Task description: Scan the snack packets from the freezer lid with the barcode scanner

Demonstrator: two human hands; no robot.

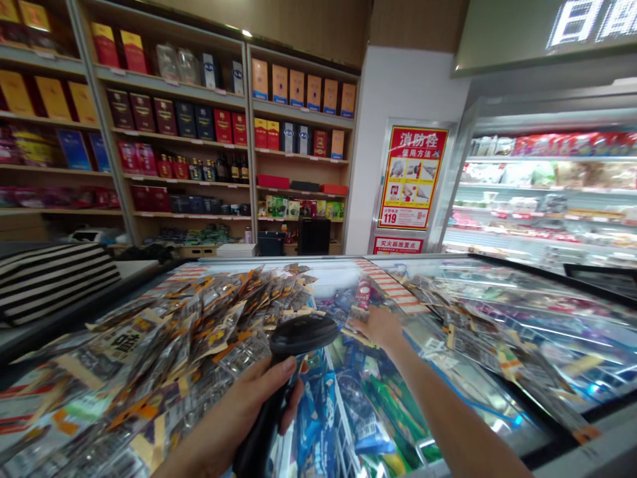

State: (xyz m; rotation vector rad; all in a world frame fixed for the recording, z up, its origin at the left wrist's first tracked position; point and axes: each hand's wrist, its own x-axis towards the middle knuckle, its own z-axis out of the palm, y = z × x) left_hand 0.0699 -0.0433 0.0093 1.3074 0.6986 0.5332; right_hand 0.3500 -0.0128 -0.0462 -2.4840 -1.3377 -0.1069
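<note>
My left hand (249, 408) is wrapped round the grip of a black handheld barcode scanner (298, 338), whose head points away over a chest freezer. My right hand (379, 326) reaches forward into the freezer, fingers on a flat packet (359, 313) among the frozen goods; whether it grips the packet is unclear. Blue and green packs (368, 405) lie in the freezer below my right forearm.
Several clear snack packets (189, 325) are heaped on the freezer's left glass lid. The right lid (522, 332) reflects light. Shelves of boxed bottles (199, 126) stand behind. A red poster (412, 176) and an open refrigerated case (547, 192) are on the right. A striped cushion (50, 279) lies left.
</note>
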